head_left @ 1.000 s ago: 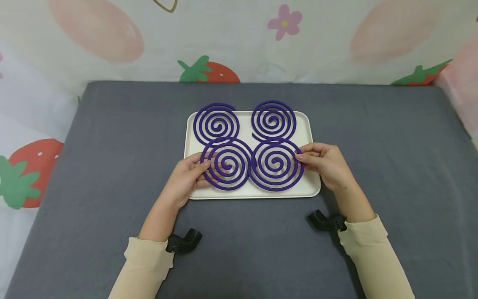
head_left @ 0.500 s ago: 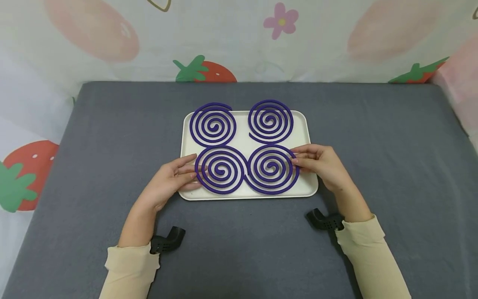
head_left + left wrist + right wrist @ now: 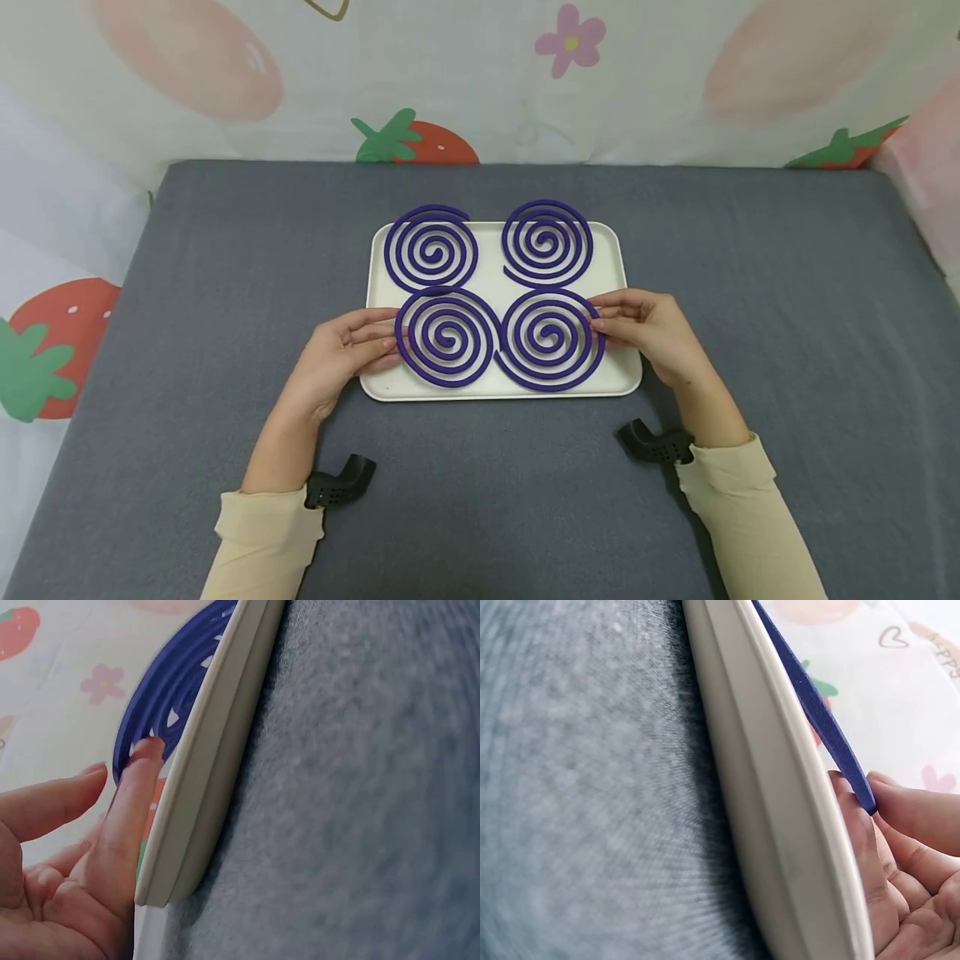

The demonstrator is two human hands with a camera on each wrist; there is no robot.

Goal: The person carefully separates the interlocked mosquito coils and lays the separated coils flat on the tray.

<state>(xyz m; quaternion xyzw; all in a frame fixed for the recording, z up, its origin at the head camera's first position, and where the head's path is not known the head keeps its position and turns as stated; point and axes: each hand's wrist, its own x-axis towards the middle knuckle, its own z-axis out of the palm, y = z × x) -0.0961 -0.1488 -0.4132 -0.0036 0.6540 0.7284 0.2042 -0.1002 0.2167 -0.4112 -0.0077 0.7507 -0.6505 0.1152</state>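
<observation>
Purple mosquito coils lie at a white tray [image 3: 491, 258] in the head view. My right hand [image 3: 647, 323] pinches the outer ring of the near right coil [image 3: 552, 336] between thumb and fingers; the right wrist view shows this coil [image 3: 826, 724] edge-on, tilted above the tray rim. At the near left coil [image 3: 447, 338], my left hand [image 3: 337, 354] has its fingers extended, some reaching behind the outer ring. Its thumb [image 3: 71, 799] stands apart from the ring in the left wrist view. The far left coil [image 3: 432, 252] and far right coil [image 3: 547, 242] overhang the tray's back rim.
A grey cloth [image 3: 480, 500] covers the table under the tray. Behind it hangs a pale curtain [image 3: 480, 67] with strawberries and flowers. Black wrist-worn devices [image 3: 341, 481] sit below both hands, close to the cream sleeves [image 3: 270, 533].
My left hand has loosened from the near left coil and drawn back left. Both near coils have shifted toward the tray's front. My right hand keeps its pinch.
</observation>
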